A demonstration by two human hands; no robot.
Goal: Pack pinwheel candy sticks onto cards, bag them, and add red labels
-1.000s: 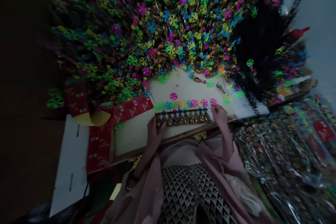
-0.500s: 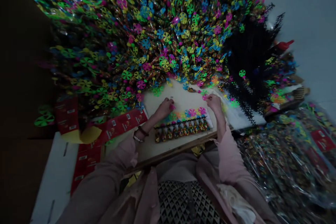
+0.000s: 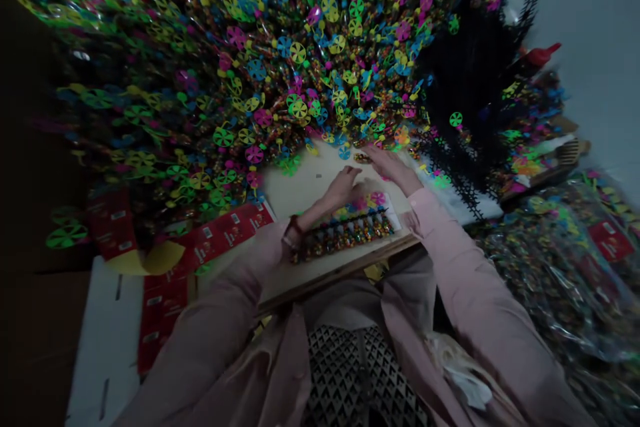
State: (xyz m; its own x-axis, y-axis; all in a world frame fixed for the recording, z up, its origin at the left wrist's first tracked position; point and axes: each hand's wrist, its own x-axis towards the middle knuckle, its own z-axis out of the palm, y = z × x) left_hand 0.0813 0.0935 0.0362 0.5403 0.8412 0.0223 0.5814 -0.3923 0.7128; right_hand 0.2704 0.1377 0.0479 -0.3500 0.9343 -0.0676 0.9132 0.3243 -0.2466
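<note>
My right hand [image 3: 391, 165] reaches over the board with its fingers stretched out. Its fingertips are at a small clear tube of coloured candies [image 3: 361, 158]; a firm hold on it does not show. Close by on the left is my left hand [image 3: 343, 188], bent at the fingers and pointing right. Blur and shadow hide whether it holds anything. Below both hands lies a row of candy-filled tubes [image 3: 350, 237] joined along a black toothed strip [image 3: 345, 221]. Pink and other coloured pinwheel tops [image 3: 377, 199] stick out above the strip, partly covered by my left forearm.
A big heap of candy tubes with neon pinwheels [image 3: 280, 67] rises behind the pale board [image 3: 285, 180]. Black toothed strips [image 3: 465, 107] are piled at right. Red printed cards [image 3: 230, 230] lie left, and clear bagged packs [image 3: 555, 280] lie right.
My right hand has moved left and forward, from a pink pinwheel piece to the loose candy tube. My left hand has moved right, towards it. The view has shifted slightly.
</note>
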